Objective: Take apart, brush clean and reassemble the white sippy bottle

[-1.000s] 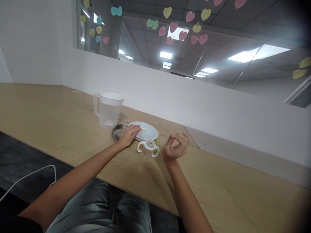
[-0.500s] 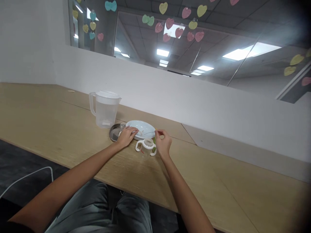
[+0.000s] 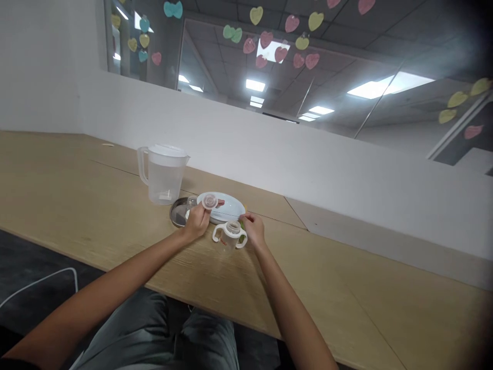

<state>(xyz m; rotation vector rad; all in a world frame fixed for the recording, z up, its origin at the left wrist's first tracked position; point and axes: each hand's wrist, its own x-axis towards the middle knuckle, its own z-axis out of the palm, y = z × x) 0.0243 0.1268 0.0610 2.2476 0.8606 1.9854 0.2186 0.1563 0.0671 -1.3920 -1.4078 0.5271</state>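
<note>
My left hand point(image 3: 198, 220) is raised over the near-left rim of the white oval dish point(image 3: 234, 204). Its fingers grip a translucent round bottle nipple point(image 3: 210, 201), with the flat face toward me. My right hand point(image 3: 253, 227) pinches a thin wire-like rod point(image 3: 227, 213) at the dish's right side; the rod points left across the dish toward the nipple. What its far end looks like is too fine to make out. Between my hands, nearer me, a clear baby bottle point(image 3: 228, 241) with two white handles stands upright, its mouth uncovered. Something green point(image 3: 242, 226) is partly hidden behind it.
A translucent lidded pitcher point(image 3: 166, 174) stands at the back left. In front of it lies a round metal tray point(image 3: 177, 216), with a clear dome-shaped cap point(image 3: 191, 202) by my left hand. The wooden table point(image 3: 96, 205) meets a white wall point(image 3: 231, 149) behind.
My left hand has lifted from the dish and turned, bringing the nipple up into view. My right hand has shifted slightly left and down, still pinching the rod.
</note>
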